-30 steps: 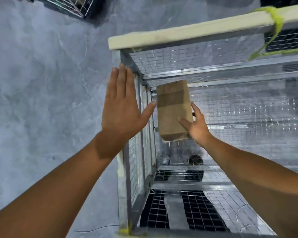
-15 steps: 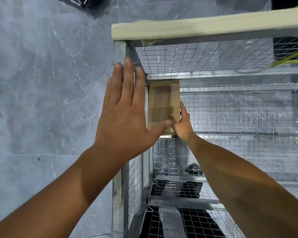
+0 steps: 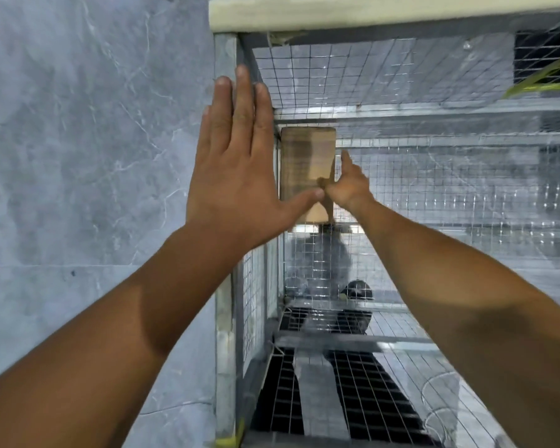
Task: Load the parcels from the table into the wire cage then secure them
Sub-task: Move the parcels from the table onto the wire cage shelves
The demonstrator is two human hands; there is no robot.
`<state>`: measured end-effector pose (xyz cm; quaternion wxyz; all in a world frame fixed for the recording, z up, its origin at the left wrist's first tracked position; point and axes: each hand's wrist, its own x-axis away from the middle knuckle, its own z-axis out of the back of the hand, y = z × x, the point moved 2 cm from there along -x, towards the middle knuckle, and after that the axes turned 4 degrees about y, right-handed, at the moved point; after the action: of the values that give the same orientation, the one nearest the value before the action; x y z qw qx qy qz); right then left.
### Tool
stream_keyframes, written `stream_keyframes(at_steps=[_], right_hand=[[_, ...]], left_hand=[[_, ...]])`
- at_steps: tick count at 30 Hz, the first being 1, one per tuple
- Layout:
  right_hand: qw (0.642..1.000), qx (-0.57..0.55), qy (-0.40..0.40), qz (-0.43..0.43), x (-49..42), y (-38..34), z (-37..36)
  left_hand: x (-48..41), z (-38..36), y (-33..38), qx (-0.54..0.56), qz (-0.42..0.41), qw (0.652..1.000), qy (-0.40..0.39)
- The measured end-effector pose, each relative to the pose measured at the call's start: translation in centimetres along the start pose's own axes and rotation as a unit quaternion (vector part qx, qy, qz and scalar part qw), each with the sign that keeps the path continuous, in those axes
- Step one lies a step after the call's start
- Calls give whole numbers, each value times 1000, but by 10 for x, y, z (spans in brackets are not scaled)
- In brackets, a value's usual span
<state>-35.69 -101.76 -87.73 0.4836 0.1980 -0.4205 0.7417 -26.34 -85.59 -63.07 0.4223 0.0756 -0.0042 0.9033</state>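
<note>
The wire cage [image 3: 224, 318] fills the view beyond both arms, with its corner post running up under the left palm. The parcel [image 3: 306, 156], a brown cardboard box, stands inside the cage in the corner just past that post and close against the mesh wall. Its long axis runs the same way as the left fingers, pointing away from the wrist.

The left hand [image 3: 236, 176] is flat and wide outside the mesh, fingers straight and together. Its spread thumb reaches toward the parcel's near end. Whether the palm presses on the post cannot be told.

The right hand [image 3: 348, 185] is the nearer one, on the parcel's thumb-side corner. It holds the box with the thumb on the facing side and the index finger straight along the edge; the other fingers are hidden.

Half a second earlier the index lay closer against the box, which now sits squarer in the corner. The left hand has hardly moved.
</note>
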Motion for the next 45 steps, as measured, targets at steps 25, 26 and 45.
stream_keyframes(at_steps=[25,26,45], right_hand=[[885,-123,396,-210,580,119,227],[866,-140,418,-234,608,130,223],[505,-298,659,-471,1026,127,-41]], left_hand=[[157,190,215,166,-346,914,-132],[170,198,234,169,-376,901,-132],[562,264,323,205,-702,634,-251]])
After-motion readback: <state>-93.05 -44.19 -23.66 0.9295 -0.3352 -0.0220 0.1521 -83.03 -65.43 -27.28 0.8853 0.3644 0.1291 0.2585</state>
